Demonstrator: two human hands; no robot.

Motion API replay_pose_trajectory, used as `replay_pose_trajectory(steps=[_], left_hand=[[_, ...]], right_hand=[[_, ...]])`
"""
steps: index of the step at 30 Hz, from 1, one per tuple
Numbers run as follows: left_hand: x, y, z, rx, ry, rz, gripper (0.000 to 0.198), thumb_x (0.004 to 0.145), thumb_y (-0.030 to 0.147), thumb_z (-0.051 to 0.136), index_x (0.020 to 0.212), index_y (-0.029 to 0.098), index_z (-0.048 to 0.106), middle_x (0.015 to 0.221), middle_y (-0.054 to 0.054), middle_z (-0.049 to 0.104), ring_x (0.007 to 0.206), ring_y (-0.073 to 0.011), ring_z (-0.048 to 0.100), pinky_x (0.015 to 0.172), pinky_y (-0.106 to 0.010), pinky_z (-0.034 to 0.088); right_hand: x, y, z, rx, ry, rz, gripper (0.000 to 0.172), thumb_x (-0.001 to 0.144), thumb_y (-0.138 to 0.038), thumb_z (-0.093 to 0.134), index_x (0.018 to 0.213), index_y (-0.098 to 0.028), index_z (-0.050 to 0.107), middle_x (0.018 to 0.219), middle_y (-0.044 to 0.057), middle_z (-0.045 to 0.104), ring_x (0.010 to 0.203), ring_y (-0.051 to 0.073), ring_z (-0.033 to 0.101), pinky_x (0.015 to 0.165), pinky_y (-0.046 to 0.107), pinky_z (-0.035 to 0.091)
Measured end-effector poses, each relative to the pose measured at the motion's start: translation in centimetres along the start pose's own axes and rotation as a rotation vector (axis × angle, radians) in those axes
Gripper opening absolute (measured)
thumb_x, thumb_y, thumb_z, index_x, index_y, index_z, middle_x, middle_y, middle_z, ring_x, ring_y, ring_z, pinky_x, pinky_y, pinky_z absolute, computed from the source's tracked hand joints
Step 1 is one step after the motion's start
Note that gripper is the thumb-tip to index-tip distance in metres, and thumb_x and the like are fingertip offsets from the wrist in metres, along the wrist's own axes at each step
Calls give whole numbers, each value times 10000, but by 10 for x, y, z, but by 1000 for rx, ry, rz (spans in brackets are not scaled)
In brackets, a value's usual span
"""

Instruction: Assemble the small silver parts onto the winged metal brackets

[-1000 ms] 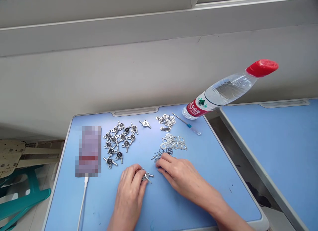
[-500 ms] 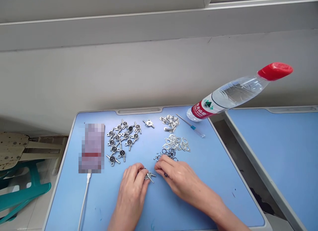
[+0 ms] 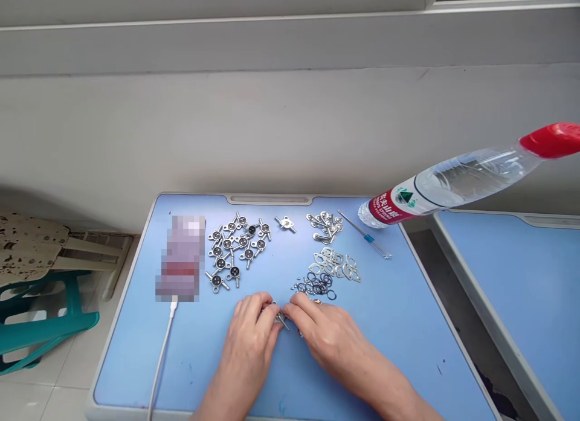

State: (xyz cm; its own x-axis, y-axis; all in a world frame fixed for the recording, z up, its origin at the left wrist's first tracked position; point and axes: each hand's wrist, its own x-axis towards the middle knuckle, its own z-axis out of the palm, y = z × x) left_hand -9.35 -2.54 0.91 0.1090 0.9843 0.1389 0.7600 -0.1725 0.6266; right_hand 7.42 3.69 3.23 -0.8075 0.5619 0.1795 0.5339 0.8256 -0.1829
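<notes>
My left hand (image 3: 254, 333) is closed, pinching a small silver metal fitting (image 3: 281, 320) with thin stems, low over the blue table. Against the fitting's right side, the fingertips of my right hand (image 3: 326, 330) are pressed together; whatever they pinch is hidden. Just beyond the right hand lie dark rubber rings (image 3: 324, 280) and tiny screw-like bits (image 3: 299, 286). Behind those are flat silver oval plates (image 3: 333, 263) and a pile of small silver lever-like pieces (image 3: 324, 224). Several fittings with black round faces (image 3: 227, 244) spread out to the left, and one lone silver fitting (image 3: 286, 223) lies apart.
A screwdriver (image 3: 365, 234) with a clear handle lies at the right, near a red-capped water bottle (image 3: 394, 206). On the left are a pixelated phone-like slab (image 3: 183, 252) and its white cable (image 3: 161, 354). A gap separates a second blue table (image 3: 512, 270).
My right hand has come from the rubber rings to the fitting in my left hand, uncovering the rings. The view has shifted, moving the tabletop things rightward.
</notes>
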Motion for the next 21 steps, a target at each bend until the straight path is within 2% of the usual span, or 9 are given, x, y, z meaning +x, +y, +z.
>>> replay_pose_trajectory(steps=[6,21], left_hand=[[0,1,-1,-6,6,-13,216,887,51,502,1021,201,581,1026,-70,615,901,-225,619,782,-375,557],[-1,2,-1,-12,-5,-29,207,902,80,519,1053,201,593,1055,-76,613,937,-228,617,821,-391,558]], right_hand=[[2,-4,-4,-81,41,-51,340,885,48,313,904,-157,583,727,30,557,507,135,472,487,282,300],[0,6,-5,193,32,78,291,974,-67,317,928,-175,584,793,42,609,581,128,566,492,246,361]])
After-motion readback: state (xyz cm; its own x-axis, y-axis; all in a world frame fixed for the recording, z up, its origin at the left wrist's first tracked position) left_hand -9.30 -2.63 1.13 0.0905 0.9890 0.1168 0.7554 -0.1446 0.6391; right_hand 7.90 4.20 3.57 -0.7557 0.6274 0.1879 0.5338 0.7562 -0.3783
